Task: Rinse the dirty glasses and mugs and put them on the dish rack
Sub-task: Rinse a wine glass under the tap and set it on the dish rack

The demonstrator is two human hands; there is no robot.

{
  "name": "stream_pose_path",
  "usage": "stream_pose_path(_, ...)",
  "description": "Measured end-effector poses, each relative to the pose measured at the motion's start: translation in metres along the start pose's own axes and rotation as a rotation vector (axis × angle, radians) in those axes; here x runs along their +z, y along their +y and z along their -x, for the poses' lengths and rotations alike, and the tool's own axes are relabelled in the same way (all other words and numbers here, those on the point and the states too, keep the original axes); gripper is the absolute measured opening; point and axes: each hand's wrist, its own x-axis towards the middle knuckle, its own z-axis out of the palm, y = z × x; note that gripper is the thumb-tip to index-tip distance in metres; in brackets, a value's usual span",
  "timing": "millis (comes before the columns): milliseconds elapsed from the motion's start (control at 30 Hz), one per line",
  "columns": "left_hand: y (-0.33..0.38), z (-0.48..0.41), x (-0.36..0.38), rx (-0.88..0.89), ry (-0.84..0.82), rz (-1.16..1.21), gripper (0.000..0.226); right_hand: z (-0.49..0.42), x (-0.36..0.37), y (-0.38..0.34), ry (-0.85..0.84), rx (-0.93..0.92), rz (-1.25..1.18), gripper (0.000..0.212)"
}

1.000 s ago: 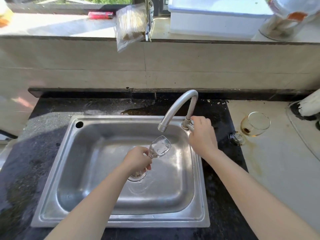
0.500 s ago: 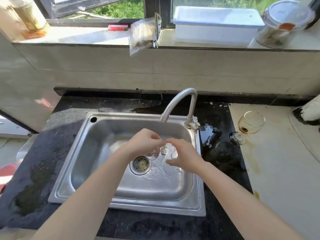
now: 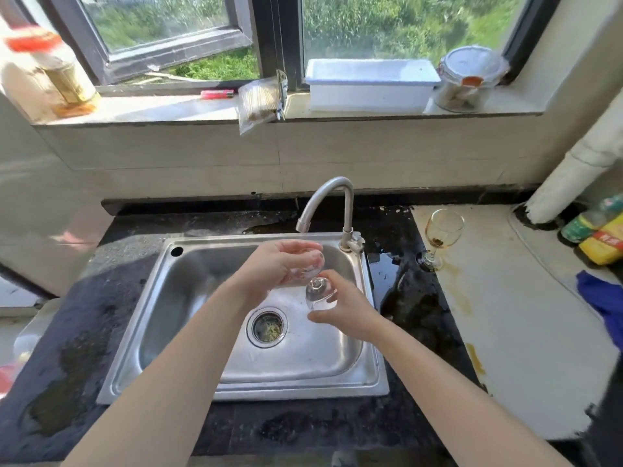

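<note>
A sunlit kitchen under a window: a dark, wet bench (image 3: 101, 315) carries a steel sink (image 3: 188, 298). Both hands hold a clear glass (image 3: 315, 291) above the basin, just below the tap (image 3: 332, 187) spout, with room beneath down to the drain. The left hand (image 3: 276, 264) curls round the bowl and the right hand (image 3: 347, 308) pinches the foot. The stem slants from far-left to near-right. A stained glass (image 3: 443, 229) stands upright right of the sink, at the pale bench's edge

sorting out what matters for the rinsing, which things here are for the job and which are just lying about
For the job: held glass, dirty glass, tap, sink.
Lying about: lighter, bag, white box, jar, blue cloth.
</note>
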Motion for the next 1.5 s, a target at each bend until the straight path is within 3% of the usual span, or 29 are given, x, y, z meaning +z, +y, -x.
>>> stream_pose_path(333, 0.015, 0.039, 0.003, 0.095, -0.061, -0.036, 0.012, 0.054, 0.016, -0.039, 0.227, -0.012, -0.061, 0.053)
stream_pose_path(533, 0.008, 0.057, 0.039, 0.038, -0.175, -0.085, 0.018, 0.119, 0.019, -0.038, 0.424, 0.039, -0.201, 0.023)
stream_pose_path(733, 0.0, 0.082, 0.149, -0.022, -0.385, -0.146, 0.013, 0.217, -0.001, -0.007, 0.692, 0.112, -0.199, 0.008)
stream_pose_path(833, -0.009, 0.098, 0.213, -0.03, -0.464, -0.234, 0.015, 0.271, -0.01, 0.016, 0.83, 0.185, -0.186, 0.014)
stream_pose_path(1033, -0.039, 0.182, 0.349, -0.013, -0.732, -0.391, 0.03, 0.419, -0.03, 0.052, 1.135, 0.41, 0.092, 0.037)
stream_pose_path(1167, -0.073, 0.253, 0.437, 0.015, -0.893, -0.396, 0.03, 0.532, -0.032, 0.076, 1.248, 0.472, -0.033, 0.014)
stream_pose_path(1500, -0.173, 0.44, 0.63, -0.056, -1.241, -0.614, 0.025, 0.828, -0.001, 0.124, 1.512, 0.721, -0.207, 0.013)
